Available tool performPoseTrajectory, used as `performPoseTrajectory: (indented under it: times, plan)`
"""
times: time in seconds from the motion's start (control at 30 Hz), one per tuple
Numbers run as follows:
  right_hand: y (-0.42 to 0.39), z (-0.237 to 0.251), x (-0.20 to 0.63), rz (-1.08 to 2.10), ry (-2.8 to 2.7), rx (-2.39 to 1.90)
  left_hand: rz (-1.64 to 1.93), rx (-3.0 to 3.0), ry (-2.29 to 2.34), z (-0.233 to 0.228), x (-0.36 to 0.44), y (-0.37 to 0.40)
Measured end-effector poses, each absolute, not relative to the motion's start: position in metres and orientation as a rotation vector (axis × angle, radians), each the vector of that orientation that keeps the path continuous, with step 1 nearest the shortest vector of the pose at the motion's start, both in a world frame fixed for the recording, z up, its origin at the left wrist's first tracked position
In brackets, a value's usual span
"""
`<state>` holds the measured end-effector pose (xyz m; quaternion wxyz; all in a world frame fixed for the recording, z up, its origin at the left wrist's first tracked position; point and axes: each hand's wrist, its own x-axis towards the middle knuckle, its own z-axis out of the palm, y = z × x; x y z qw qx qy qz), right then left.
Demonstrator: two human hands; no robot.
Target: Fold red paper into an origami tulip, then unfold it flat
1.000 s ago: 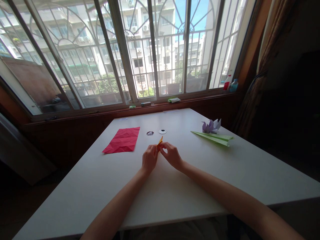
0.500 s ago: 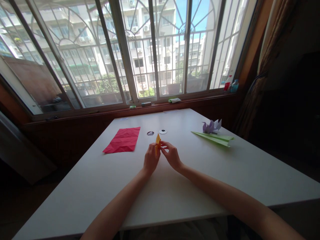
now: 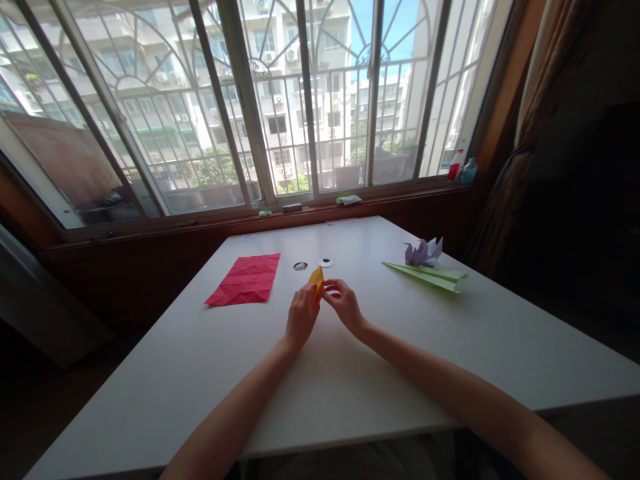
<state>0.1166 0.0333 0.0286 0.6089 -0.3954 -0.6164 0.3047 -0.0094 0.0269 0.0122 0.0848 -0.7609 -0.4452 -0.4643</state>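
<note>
A small folded piece of orange-yellow paper (image 3: 317,278) stands tilted between my hands above the middle of the white table (image 3: 240,373). My left hand (image 3: 302,312) is closed around its lower left part, hiding some of it. From the right, my right hand (image 3: 344,305) pinches at the paper's right edge with thumb and fingers. The finer folds are too small to make out. To the left lies a creased sheet of red paper (image 3: 247,279), spread flat.
At the right lie a light green paper plane (image 3: 425,276) and a purple folded paper figure (image 3: 423,253). Beyond my hands are a round hole (image 3: 301,266) and a white round cover (image 3: 325,263) in the tabletop. Bottles (image 3: 469,171) stand on the windowsill.
The orange-yellow paper has turned so that more of its broad face shows. Both hands keep nearly the same place, with the right fingers shifted slightly.
</note>
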Motion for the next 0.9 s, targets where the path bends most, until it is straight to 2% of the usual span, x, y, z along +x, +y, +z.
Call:
performPoseTrajectory:
  times: [0.17,0.53,0.9]
  plan:
    - [0.033,0.028,0.118,0.602,-1.413,-0.974,-1.377,-2.288,-1.333,0.014,-0.009,0.025]
    - [0.034,0.022,0.117,0.945,-1.283,-0.945,-1.306,-2.228,-1.417,0.016,-0.01,0.021]
    - [0.031,0.018,0.11,0.874,-1.421,-0.883,-1.465,-2.271,-1.418,0.014,-0.01,0.024]
